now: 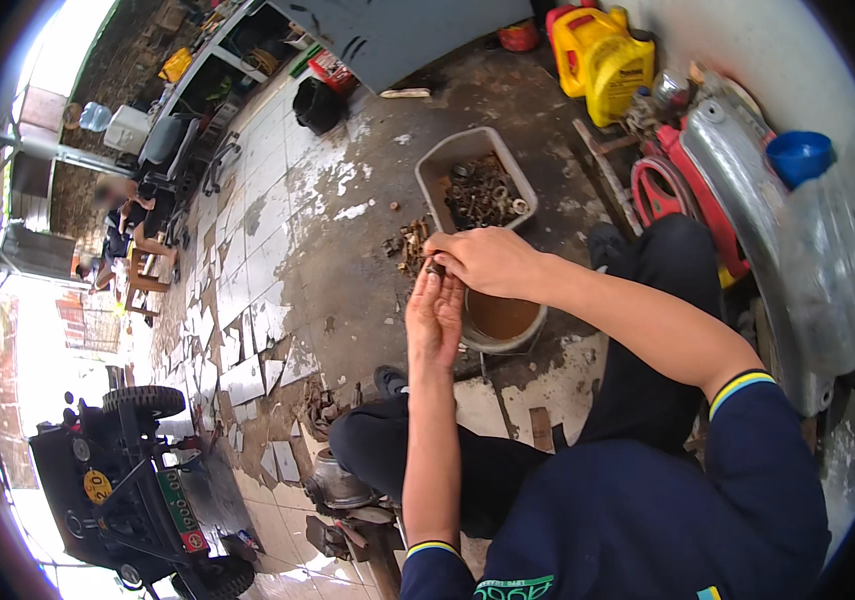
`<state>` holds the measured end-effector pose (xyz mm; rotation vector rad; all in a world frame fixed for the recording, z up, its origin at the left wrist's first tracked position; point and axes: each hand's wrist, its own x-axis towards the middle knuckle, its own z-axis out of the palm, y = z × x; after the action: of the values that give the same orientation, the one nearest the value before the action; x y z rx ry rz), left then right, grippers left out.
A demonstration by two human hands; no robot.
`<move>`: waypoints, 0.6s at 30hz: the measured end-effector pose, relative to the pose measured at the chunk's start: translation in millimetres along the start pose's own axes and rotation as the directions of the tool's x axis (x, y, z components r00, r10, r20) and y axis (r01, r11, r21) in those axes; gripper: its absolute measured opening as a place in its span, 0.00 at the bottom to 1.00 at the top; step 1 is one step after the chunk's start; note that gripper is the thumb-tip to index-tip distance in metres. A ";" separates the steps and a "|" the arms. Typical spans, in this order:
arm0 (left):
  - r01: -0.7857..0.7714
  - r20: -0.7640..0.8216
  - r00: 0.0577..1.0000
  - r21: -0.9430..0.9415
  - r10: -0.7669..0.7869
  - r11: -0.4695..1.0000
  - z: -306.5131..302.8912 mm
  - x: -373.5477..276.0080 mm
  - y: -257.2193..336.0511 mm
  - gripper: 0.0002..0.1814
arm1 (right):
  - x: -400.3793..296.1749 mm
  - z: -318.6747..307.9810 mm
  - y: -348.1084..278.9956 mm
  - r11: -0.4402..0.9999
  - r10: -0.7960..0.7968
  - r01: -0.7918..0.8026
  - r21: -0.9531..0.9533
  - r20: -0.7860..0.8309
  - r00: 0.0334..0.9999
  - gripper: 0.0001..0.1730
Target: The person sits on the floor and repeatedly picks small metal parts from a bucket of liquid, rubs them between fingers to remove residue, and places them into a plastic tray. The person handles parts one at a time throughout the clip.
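My left hand (pixel 435 311) and my right hand (pixel 489 261) meet above the floor, their fingertips around a small metal part (pixel 433 268), mostly covered by the fingers. Just beyond them is a grey plastic tub (pixel 427 176) holding many small dirty metal parts (pixel 481 191). A pile of rusty metal pieces (pixel 406 244) lies on the floor beside the tub, partly behind my hands. Under my right wrist stands a round container (pixel 502 345) with brown liquid (pixel 501 313) in it.
Yellow plastic jugs (pixel 619 75), a blue bowl (pixel 800 157) and a red wheel-shaped part (pixel 664 191) line the wall at right. A black bucket (pixel 316 106) stands farther off. Broken tiles (pixel 244 382) and a vehicle (pixel 120 480) are at left; people (pixel 124 214) sit in the distance.
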<state>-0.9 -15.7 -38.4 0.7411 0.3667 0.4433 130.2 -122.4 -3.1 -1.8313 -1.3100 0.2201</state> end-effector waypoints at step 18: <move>-0.126 0.022 0.992 0.095 0.125 0.987 31.6 16.7 3.6 0.22 | 5.7 -32.4 -6.6 0.998 -0.041 0.046 0.050 -0.091 0.995 0.16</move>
<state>27.1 -22.6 -17.1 0.8644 0.3290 0.5408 146.8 -134.2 23.6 -1.7471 -1.2682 0.1451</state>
